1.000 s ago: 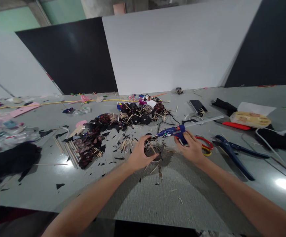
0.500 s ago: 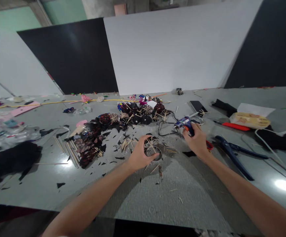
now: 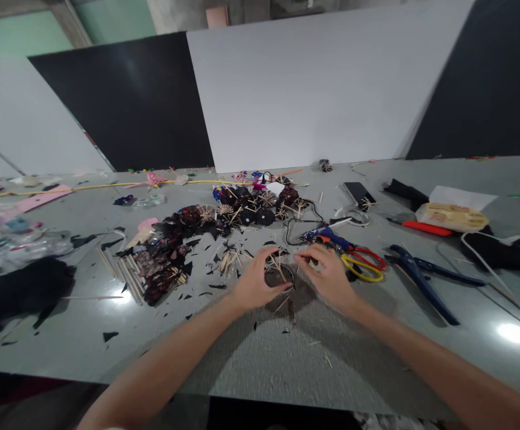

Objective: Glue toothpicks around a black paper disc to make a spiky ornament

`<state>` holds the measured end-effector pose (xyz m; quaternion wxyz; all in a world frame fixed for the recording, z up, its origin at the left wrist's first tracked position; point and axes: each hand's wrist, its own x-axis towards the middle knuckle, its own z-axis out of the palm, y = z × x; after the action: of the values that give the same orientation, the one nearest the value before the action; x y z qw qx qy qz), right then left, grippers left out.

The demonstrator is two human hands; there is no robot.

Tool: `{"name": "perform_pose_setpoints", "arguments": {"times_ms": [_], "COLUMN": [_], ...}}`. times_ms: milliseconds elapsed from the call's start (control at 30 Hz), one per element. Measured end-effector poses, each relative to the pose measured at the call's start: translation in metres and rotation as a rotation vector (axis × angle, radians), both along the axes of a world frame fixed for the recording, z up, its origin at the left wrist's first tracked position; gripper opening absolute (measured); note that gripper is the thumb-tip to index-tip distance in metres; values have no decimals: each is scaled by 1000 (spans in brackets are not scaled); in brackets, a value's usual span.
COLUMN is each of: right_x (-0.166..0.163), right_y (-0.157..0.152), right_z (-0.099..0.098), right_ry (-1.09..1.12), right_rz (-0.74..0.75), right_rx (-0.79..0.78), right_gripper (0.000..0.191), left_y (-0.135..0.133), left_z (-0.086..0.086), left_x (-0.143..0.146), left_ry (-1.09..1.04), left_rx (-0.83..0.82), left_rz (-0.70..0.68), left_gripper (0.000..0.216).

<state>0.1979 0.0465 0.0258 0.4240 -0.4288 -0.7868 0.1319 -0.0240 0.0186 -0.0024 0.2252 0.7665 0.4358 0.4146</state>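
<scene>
My left hand (image 3: 253,282) grips the left side of a small ring (image 3: 280,275) with thin wooden sticks radiating from it, resting on the grey table (image 3: 287,358). My right hand (image 3: 327,276) has its fingertips pinched at the ring's right edge, on or near one of the sticks; the exact contact is hidden by the fingers. A blue glue gun (image 3: 327,236) lies on the table just beyond my right hand, with nothing holding it. Red-and-yellow-handled scissors (image 3: 363,264) lie right of that hand.
A heap of dark stick-and-fabric pieces (image 3: 242,210) and black scraps (image 3: 161,263) fills the table's middle and left. Blue pliers (image 3: 421,276), a phone (image 3: 359,192), a tissue pack (image 3: 455,216) and black cloth (image 3: 18,289) lie around. Black and white boards stand behind.
My right hand has set the glue gun down beyond the ring and come back left to the ring's right edge. My left hand has stayed on the ring.
</scene>
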Motion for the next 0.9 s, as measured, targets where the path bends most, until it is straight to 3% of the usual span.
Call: {"name": "perform_pose_setpoints", "arguments": {"times_ms": [133, 400, 900], "right_x": [-18, -27, -27], "right_y": [-19, -24, -28], "right_z": [0, -3, -3], "right_ry": [22, 111, 114], "right_rz": [43, 32, 54], "right_rx": [-102, -294, -220], "right_gripper": [19, 23, 21], "left_y": [1, 2, 3], "left_z": [-5, -13, -14], "left_x": [1, 3, 2], "left_ry": [27, 60, 60], "left_rx": [56, 157, 169], "left_rz": [-41, -101, -100], "left_gripper": [76, 81, 80]}}
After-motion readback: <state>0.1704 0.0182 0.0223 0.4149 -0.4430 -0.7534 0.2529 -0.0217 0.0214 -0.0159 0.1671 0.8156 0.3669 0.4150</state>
